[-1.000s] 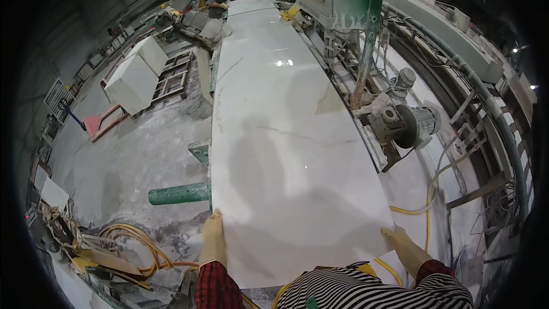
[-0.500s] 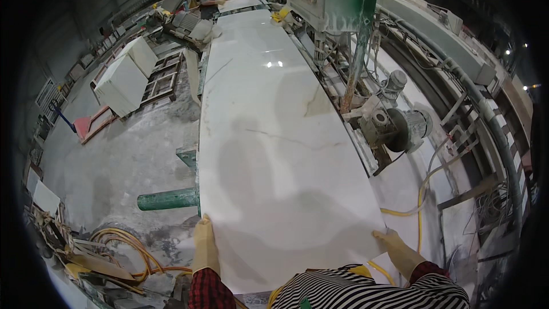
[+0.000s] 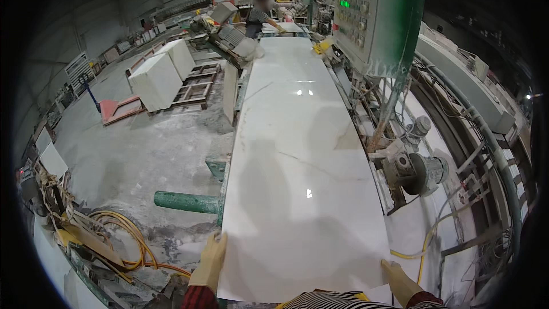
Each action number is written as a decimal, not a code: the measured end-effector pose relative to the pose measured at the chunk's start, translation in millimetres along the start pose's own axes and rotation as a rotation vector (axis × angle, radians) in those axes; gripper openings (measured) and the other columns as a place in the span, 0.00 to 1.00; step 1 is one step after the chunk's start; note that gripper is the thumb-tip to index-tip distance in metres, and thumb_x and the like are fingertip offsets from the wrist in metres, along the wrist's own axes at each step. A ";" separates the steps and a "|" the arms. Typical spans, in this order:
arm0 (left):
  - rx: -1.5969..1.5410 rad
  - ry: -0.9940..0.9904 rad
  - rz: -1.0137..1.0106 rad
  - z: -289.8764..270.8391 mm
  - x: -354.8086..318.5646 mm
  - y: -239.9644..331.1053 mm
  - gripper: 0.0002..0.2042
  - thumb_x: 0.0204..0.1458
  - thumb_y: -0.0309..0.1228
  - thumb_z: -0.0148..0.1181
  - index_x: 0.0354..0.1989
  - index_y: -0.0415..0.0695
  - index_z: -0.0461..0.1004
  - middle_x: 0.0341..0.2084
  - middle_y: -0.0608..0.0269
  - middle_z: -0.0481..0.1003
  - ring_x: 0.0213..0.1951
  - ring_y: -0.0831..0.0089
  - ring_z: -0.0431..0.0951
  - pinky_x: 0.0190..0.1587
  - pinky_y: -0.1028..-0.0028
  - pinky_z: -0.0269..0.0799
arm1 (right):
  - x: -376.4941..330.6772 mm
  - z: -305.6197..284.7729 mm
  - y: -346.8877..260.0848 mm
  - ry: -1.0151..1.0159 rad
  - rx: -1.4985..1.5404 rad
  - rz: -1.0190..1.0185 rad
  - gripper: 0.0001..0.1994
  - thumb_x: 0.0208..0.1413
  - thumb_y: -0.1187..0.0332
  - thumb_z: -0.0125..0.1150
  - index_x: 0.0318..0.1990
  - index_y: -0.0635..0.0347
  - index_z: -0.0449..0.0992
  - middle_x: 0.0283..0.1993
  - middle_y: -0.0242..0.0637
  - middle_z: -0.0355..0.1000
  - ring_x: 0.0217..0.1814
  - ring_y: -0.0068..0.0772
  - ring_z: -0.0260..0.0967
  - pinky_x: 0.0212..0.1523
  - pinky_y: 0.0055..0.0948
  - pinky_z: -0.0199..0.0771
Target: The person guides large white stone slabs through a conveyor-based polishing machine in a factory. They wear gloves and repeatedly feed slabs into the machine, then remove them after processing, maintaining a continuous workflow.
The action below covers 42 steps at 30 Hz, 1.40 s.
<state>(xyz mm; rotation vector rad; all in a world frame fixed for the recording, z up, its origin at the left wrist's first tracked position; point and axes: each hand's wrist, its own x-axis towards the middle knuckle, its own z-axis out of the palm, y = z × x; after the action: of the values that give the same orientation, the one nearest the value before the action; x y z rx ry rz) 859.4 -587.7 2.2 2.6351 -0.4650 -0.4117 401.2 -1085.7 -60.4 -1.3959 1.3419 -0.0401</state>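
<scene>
A long, glossy white stone slab (image 3: 297,206) with thin darker veins lies flat along the machine bed in front of me. My left hand (image 3: 210,260), in a pale yellow rubber glove, grips its left edge near the close end. On the opposite edge, my right hand (image 3: 399,280) is gloved alike, its fingers closed at the slab's right side near the corner. The undersides of both grips are hidden. Light reflections and my shadow fall across the polished surface.
A green control cabinet (image 3: 377,17) and motors (image 3: 423,174) line the right side. At left, a green pipe (image 3: 186,201) juts out, with coiled yellow hose (image 3: 123,234) below. White slabs (image 3: 154,83) lean on a rack. Another person (image 3: 258,20) works at the far end.
My view has tilted up, so the scene sits lower and further right. Both hands stay on the slab's edges. The far person now stretches an arm over a white sheet.
</scene>
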 end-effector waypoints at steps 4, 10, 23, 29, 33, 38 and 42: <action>-0.470 -0.188 -0.475 -9.5 -67.9 -50.2 0.27 0.74 0.36 0.62 0.78 0.46 0.65 0.68 0.45 0.75 0.68 0.44 0.77 0.61 0.48 0.81 | -29.5 14.9 -44.9 -0.068 0.108 -0.007 0.34 0.68 0.48 0.75 0.68 0.70 0.79 0.57 0.44 0.84 0.57 0.39 0.81 0.59 0.43 0.81; -1.626 -0.231 -0.930 27.4 -173.9 -43.9 0.26 0.74 0.54 0.58 0.66 0.46 0.76 0.53 0.49 0.83 0.54 0.51 0.83 0.53 0.56 0.86 | 2.3 6.0 -10.9 0.052 -0.057 0.040 0.36 0.68 0.43 0.74 0.70 0.66 0.79 0.59 0.45 0.84 0.59 0.40 0.81 0.60 0.45 0.81; -2.136 -0.243 -1.087 127.3 -170.6 55.5 0.27 0.71 0.52 0.66 0.71 0.51 0.73 0.66 0.54 0.77 0.65 0.56 0.78 0.65 0.48 0.80 | 38.4 15.2 6.9 0.067 -0.170 -0.145 0.41 0.67 0.39 0.70 0.72 0.69 0.75 0.66 0.58 0.80 0.61 0.51 0.81 0.60 0.49 0.81; -2.105 -0.201 -1.106 112.6 -167.1 56.9 0.34 0.71 0.53 0.64 0.78 0.49 0.67 0.75 0.54 0.71 0.74 0.45 0.72 0.71 0.40 0.76 | -32.2 34.4 -56.7 0.208 -0.487 -0.442 0.49 0.53 0.42 0.80 0.76 0.64 0.71 0.70 0.57 0.78 0.70 0.58 0.78 0.71 0.49 0.76; -2.074 -0.459 -0.883 157.8 -144.0 22.5 0.27 0.71 0.54 0.64 0.73 0.56 0.72 0.69 0.58 0.76 0.70 0.47 0.78 0.65 0.40 0.83 | -113.0 80.5 -75.5 -0.060 -1.113 -1.030 0.58 0.47 0.38 0.79 0.82 0.59 0.63 0.82 0.57 0.64 0.86 0.61 0.57 0.85 0.52 0.57; -2.027 -0.245 -1.039 112.3 -161.9 62.3 0.31 0.72 0.54 0.61 0.77 0.52 0.67 0.72 0.52 0.72 0.73 0.46 0.73 0.68 0.39 0.80 | -134.0 174.8 -67.7 -0.426 -1.371 -1.467 0.48 0.61 0.46 0.69 0.85 0.55 0.59 0.88 0.56 0.54 0.91 0.61 0.48 0.90 0.61 0.41; -1.965 -0.158 -1.010 103.0 -166.2 80.5 0.32 0.73 0.50 0.61 0.79 0.46 0.64 0.72 0.47 0.71 0.74 0.44 0.72 0.72 0.37 0.77 | -88.7 218.2 -55.3 -0.294 -1.382 -1.528 0.34 0.76 0.57 0.48 0.88 0.45 0.56 0.89 0.58 0.51 0.91 0.67 0.46 0.87 0.73 0.37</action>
<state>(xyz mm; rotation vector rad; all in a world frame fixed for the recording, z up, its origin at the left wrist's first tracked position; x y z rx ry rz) 652.8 -629.6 -14.8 0.6759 0.9013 -0.7519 552.4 -897.5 -44.5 -3.0962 -0.4591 0.1000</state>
